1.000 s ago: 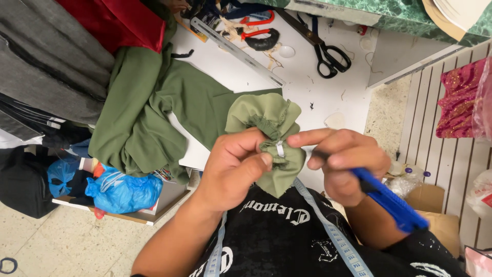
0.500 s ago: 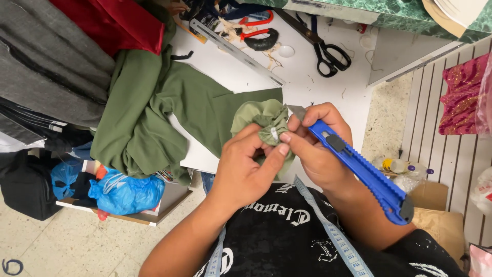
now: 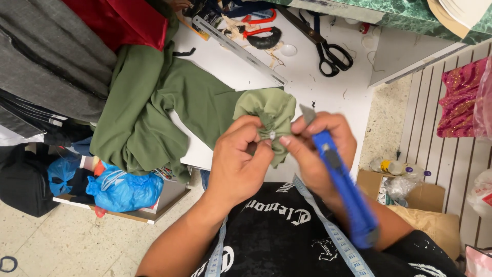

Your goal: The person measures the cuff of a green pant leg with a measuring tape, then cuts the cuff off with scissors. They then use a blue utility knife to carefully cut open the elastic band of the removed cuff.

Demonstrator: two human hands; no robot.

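The bunched end of the olive-green cloth [image 3: 266, 110] sat right at the middle of my view, lifted just off the near edge of the white desk [image 3: 328, 97], and both hands were on it. My left hand [image 3: 238, 161] was curled tight around the gathered fabric, thumb and forefinger pinching a small pale spot in the folds. My right hand [image 3: 320, 149] was closed around a blue utility knife [image 3: 341, 182], its short grey blade poking up just beside the bunched cloth; the fingertips of that hand also pressed against the fabric, touching the left hand's fingertips. The knife handle ran down and out toward my right forearm, blurred at its far end.

The rest of the green cloth trailed left across the desk and draped over its edge. A light blue measuring tape [image 3: 328, 231] hung round my neck over a black printed shirt. Farther back on the desk lay a metal ruler [image 3: 238, 50], black-handled scissors [image 3: 328, 48] and red-handled pliers [image 3: 261, 35]. Grey fabric [image 3: 46, 56] and red fabric [image 3: 123, 20] were piled at the far left. On the floor to my left sat a blue plastic bag [image 3: 123, 191], and to my right an open cardboard box [image 3: 410, 197].
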